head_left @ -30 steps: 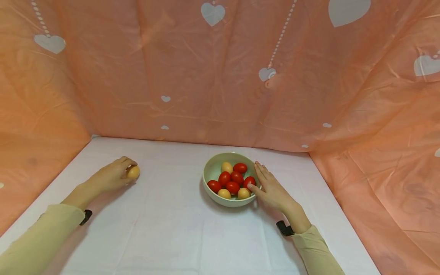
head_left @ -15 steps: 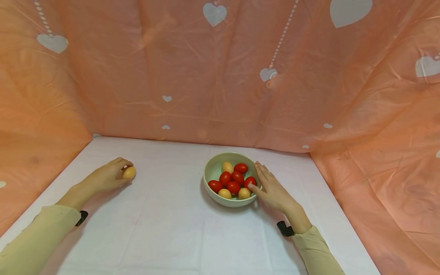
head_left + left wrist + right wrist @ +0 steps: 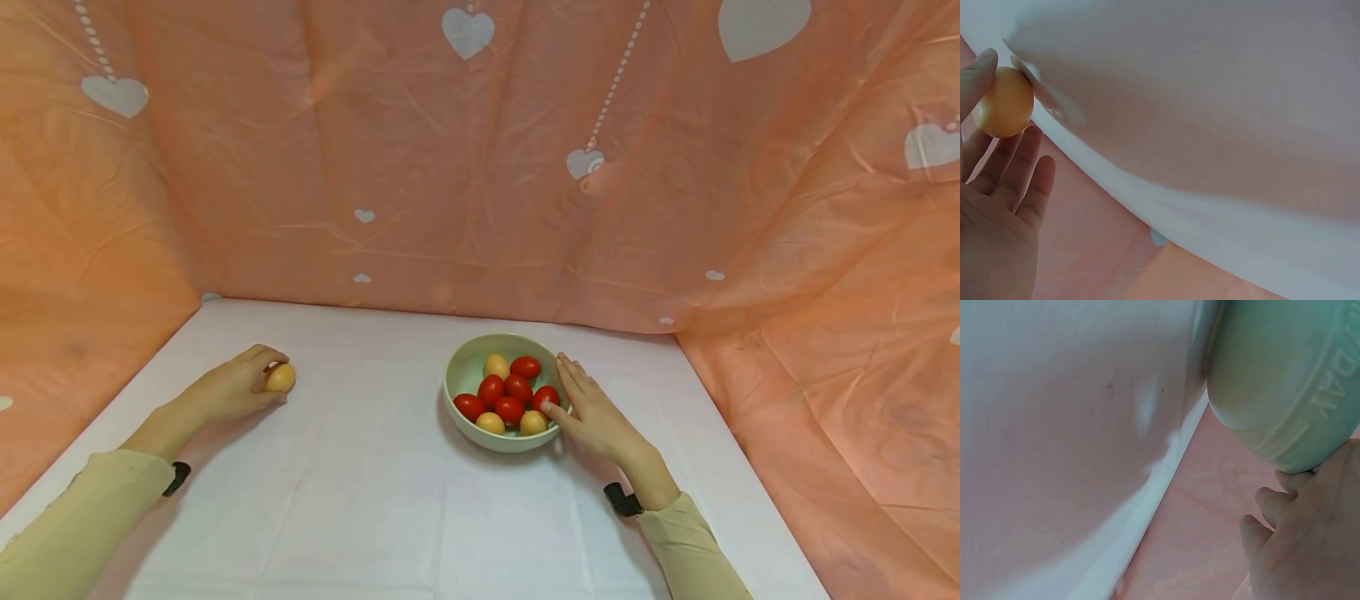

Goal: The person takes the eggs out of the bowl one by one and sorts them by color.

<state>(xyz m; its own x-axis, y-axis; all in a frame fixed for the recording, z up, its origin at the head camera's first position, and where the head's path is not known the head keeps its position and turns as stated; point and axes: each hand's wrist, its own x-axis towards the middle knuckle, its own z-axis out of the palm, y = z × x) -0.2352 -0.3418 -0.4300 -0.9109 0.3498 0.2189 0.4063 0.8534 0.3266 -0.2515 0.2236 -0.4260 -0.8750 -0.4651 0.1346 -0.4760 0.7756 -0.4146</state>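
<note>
At the left of the table, my left hand (image 3: 232, 387) pinches a smooth yellow-orange egg (image 3: 281, 377) between thumb and fingertips. In the left wrist view the thumb lies on one side of the egg (image 3: 1004, 103), with fingers on the other. It is at or close to the cloth; contact is unclear. My right hand (image 3: 596, 417) holds the right rim of a pale green bowl (image 3: 471, 367), thumb over the edge and fingers along the outside. Several red eggs (image 3: 517, 387) and 3 yellow ones (image 3: 491, 423) lie in the bowl. Raised lettering marks the bowl's outer wall (image 3: 1285, 381).
A white cloth (image 3: 360, 492) covers the table. Orange-pink sheets with hearts hang behind it (image 3: 450, 233) and along both sides. Each wrist wears a black strap, the right strap (image 3: 622, 500) lying just past the beige sleeve.
My left hand has shifted slightly left with the egg, mostly in the first half second. My right hand and the bowl hold nearly the same place.
</note>
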